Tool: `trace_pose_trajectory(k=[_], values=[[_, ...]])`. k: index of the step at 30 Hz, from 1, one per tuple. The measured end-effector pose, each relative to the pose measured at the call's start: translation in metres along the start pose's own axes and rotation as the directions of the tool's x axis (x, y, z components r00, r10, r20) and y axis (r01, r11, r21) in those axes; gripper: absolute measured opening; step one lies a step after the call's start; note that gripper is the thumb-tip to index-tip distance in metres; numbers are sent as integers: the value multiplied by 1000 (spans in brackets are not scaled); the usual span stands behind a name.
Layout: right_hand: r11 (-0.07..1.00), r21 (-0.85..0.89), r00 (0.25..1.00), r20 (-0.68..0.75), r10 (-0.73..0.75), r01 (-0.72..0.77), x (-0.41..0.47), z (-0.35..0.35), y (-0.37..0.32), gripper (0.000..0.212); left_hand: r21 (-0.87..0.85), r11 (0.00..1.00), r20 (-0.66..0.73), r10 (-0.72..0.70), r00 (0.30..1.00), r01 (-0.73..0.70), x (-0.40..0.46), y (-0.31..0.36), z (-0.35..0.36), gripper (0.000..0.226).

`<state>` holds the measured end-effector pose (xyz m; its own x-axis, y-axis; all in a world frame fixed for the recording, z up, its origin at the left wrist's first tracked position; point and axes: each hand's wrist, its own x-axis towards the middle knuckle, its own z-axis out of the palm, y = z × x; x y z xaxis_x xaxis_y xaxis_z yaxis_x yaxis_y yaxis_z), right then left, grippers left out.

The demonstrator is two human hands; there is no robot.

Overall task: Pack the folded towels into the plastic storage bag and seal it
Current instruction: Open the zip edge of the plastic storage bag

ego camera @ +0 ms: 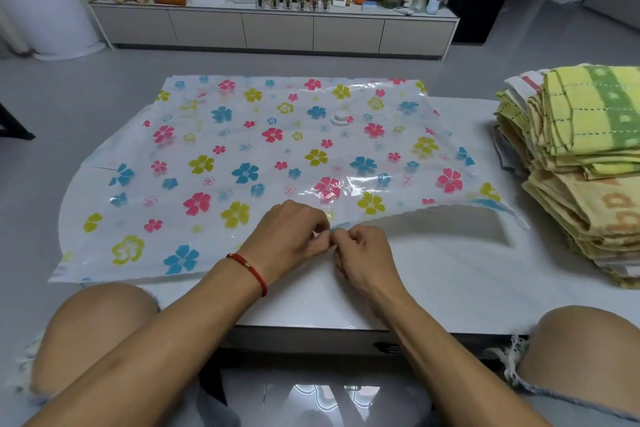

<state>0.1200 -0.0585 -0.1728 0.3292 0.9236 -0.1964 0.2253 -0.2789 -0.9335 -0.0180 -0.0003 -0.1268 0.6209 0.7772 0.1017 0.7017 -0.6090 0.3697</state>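
Observation:
A clear plastic storage bag point(242, 156) printed with pink, blue and yellow flowers lies flat on the white table point(433, 288), with a white round valve point(340, 116) on its upper side. At the middle of the bag's near edge my left hand point(291, 236) and my right hand point(363, 256) meet, each pinching the plastic there. To the right of my hands the top layer is lifted, so the mouth gapes. A tall stack of folded yellow, green and orange towels point(585, 163) stands on the table's right side, apart from the bag.
The bag's left part hangs over the table's left edge. My bare knees point(104, 322) sit against the near edge. A low grey cabinet point(277, 28) with plants and ornaments runs along the far wall across open grey floor.

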Motion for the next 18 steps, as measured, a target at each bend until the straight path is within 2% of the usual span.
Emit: trace_pose_trajectory(k=[4, 8, 10, 13, 15, 17, 18], values=[[1000, -4, 999, -42, -21, 20, 2, -2, -1, 42, 197, 980, 18, 33, 999, -35, -1, 0, -2, 38], [1000, 19, 999, -32, 14, -14, -5, -1, -5, 34, 300, 949, 9, 95, 995, -93, -4, 3, -2, 28], [998, -6, 998, -27, 63, -63, -10, -1, -3, 35, 332, 941, -33, 85, 996, -69, -2, 2, -5, 23], [992, -64, 992, 56, 114, -111, -20, 0, -1, 38, 318, 947, -158, 5, 987, 46, 9, -6, -16, 24], [988, -107, 991, 58, 117, -110, -23, -1, -2, 39, 238, 969, -185, -18, 983, 63, 8, -8, -17, 20], [988, -96, 991, 49, 128, -122, -21, -3, -5, 38, 101, 995, -152, 37, 988, -21, -1, -3, -14, 25], [989, -58, 989, 59, 136, -133, -20, -4, -7, 38, 71, 991, -102, 122, 987, -115, -7, -1, -10, 29]])
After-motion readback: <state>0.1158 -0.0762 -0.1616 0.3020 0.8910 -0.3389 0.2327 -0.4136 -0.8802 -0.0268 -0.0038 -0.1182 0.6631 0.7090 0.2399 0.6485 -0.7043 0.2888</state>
